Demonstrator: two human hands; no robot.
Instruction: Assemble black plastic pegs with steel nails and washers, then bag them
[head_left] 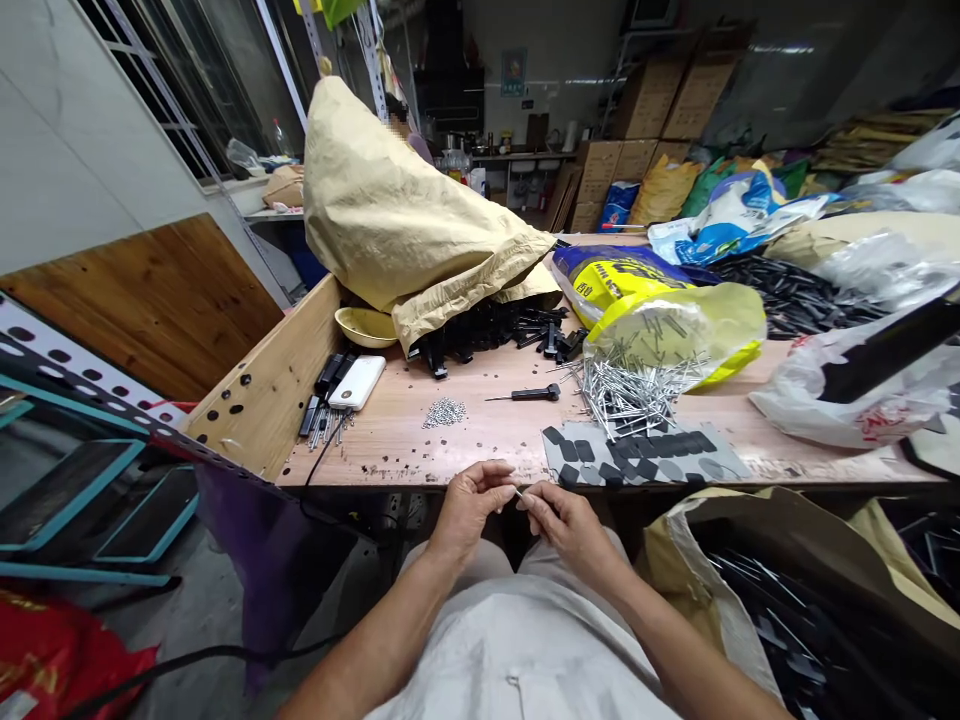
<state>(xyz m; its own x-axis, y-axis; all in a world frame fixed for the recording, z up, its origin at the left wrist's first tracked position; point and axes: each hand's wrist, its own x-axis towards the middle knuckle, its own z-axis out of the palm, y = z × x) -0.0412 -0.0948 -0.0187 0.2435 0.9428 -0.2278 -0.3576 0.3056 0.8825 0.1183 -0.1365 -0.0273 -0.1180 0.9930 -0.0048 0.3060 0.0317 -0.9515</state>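
I pinch a small metal pin between the fingertips of my left hand and right hand, the two nearly meeting above my lap, at the front edge of the worktop. Straight ahead, a fairly bare stretch runs back to a black handled piece lying flat. To its left sits a little heap of silver bits; to the right, a grey sheet with black pads reaches close to the front edge, below a pile of metal pins. A wooden side board bounds my left.
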